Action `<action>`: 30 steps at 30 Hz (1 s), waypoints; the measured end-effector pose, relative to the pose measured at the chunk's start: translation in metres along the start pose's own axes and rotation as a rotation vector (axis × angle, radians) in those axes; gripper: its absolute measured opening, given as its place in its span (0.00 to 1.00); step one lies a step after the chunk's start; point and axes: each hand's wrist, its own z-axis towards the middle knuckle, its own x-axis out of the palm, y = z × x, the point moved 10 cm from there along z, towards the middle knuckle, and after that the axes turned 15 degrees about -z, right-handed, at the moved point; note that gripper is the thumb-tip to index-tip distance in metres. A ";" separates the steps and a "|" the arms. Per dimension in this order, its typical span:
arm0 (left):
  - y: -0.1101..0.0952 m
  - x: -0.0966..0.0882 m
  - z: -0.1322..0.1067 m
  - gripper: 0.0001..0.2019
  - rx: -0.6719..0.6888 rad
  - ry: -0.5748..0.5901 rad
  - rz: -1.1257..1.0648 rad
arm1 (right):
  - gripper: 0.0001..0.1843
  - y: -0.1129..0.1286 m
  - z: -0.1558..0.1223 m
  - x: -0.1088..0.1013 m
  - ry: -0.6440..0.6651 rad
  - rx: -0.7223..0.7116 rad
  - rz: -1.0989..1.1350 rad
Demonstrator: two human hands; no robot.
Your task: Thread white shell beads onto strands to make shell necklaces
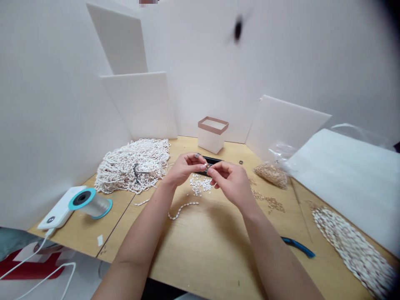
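Observation:
My left hand and my right hand meet fingertip to fingertip above the table. Between their pinched fingers is a tiny white-and-gold piece, too small to identify. A ring sits on a finger of my left hand. Loose white beads lie in a pile below my fingertips. Partly hidden behind my hands is a black tray. A short strand of white beads curves across the table beside my left forearm.
At left lie a heap of white bead strands, a spool of clear line and a white power bank. Farther back stands a white box. Gold pieces, a filled bag, a blue-handled tool and bead strands lie right.

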 end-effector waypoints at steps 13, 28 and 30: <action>-0.005 0.008 -0.003 0.14 0.002 0.029 0.002 | 0.12 0.008 -0.004 0.000 0.015 -0.036 -0.070; -0.024 0.022 -0.015 0.13 -0.020 0.091 0.252 | 0.09 0.015 -0.005 -0.003 -0.021 -0.078 -0.229; -0.027 0.023 -0.017 0.13 -0.014 0.087 0.270 | 0.09 0.017 -0.006 -0.004 -0.023 -0.080 -0.229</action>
